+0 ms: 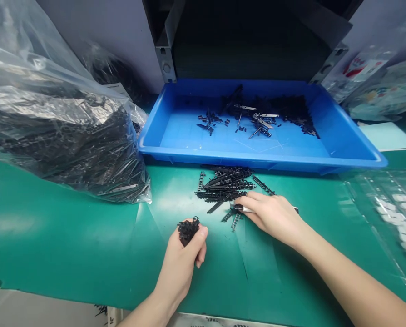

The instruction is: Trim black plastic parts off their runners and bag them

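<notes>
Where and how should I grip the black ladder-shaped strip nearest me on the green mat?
I'd pinch the black ladder-shaped strip across its long edges at the near end, from your side: that end points toward you, clear of the black-strip pile, while the far end lies close to another strip and the right hand.

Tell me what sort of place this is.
Likely a workbench in a factory or workshop: a blue tray holding black parts, a stuffed plastic bag, and a pile of black strips on the green tabletop.

The left hand (185,254), right hand (273,213) and forearms (339,277) are bare.
</notes>
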The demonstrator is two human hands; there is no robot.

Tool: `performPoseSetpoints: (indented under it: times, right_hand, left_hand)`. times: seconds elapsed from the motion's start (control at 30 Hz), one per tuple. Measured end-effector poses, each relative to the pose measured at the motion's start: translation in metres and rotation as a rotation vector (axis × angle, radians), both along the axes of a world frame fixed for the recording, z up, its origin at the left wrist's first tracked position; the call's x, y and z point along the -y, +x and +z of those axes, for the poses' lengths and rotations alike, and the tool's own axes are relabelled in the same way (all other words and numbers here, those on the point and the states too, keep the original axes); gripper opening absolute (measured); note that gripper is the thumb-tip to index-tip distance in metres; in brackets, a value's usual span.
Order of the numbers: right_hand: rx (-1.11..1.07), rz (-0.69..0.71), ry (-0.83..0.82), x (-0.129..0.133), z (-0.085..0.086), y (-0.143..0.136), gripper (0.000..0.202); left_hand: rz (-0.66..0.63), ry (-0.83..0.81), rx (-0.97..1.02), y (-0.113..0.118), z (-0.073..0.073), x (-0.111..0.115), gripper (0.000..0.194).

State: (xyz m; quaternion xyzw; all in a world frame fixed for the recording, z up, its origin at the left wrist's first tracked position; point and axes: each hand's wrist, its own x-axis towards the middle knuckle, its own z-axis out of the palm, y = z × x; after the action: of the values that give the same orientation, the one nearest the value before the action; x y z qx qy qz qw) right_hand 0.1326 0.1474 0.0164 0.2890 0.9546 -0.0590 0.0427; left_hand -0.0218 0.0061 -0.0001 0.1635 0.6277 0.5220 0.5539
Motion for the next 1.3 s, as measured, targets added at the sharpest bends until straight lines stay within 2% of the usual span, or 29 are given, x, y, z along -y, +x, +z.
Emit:
performPoseSetpoints:
  times: [0.13,0.2,0.3,0.37,0.43,0.5,0.57,0.67,0.8,1.3]
  right_hand:
    - [-0.198,0.167,-0.057,0.011,0.010,0.010,0.023]
    - [-0.290,0.238,-0.085,0.020,0.014,0.010,0.030]
    - [-0.362,0.263,-0.144,0.033,0.014,0.007,0.034]
    - [-0.436,0.197,-0.244,0.039,0.009,0.005,0.029]
    - [-0.525,0.044,-0.371,0.043,0.004,0.006,0.023]
    - [-0.564,-0.101,-0.466,0.047,0.000,0.008,0.026]
    - [-0.522,-0.149,-0.503,0.051,-0.002,0.010,0.030]
    - [-0.463,-0.111,-0.460,0.060,-0.001,0.008,0.033]
    - [-0.488,-0.057,-0.354,0.067,-0.004,0.004,0.033]
    - [-0.559,-0.064,-0.252,0.073,-0.008,0.000,0.031]
  left_hand:
    - [0.024,0.048,0.007,0.000,0.000,-0.004,0.027]
    - [-0.039,0.059,0.081,0.004,-0.001,-0.004,0.028]
    - [-0.188,0.007,0.241,0.012,-0.003,-0.004,0.033]
    - [-0.198,-0.024,0.276,0.016,-0.003,-0.003,0.031]
    - [-0.123,-0.013,0.245,0.016,-0.002,-0.003,0.027]
    - [-0.050,0.011,0.218,0.015,0.000,-0.004,0.025]
    - [-0.031,0.031,0.222,0.012,0.002,-0.004,0.027]
    - [-0.053,0.064,0.235,0.011,0.003,-0.004,0.026]
    - [-0.074,0.089,0.265,0.012,0.000,-0.003,0.023]
    - [-0.052,0.063,0.290,0.015,0.000,-0.001,0.024]
